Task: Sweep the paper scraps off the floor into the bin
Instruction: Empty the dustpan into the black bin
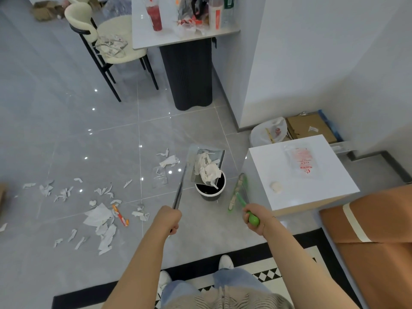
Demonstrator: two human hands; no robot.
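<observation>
White scraps (207, 169) in dustpan (206, 166) over bin (210, 189), beyond L grip (169, 219).

We can make out print in only one spot: a clear plastic packet (301, 160) lying flat on the white cabinet top (278, 166), beyond and to the right of the right hand (256, 217). It carries red lettering that sits upside down from where we stand and is too blurred for us to read with any certainty. Far ahead of both hands, the cup (154, 17) and cartons (215, 16) on the table (142, 39) show red and orange patches, but no words or numbers we can read.
</observation>
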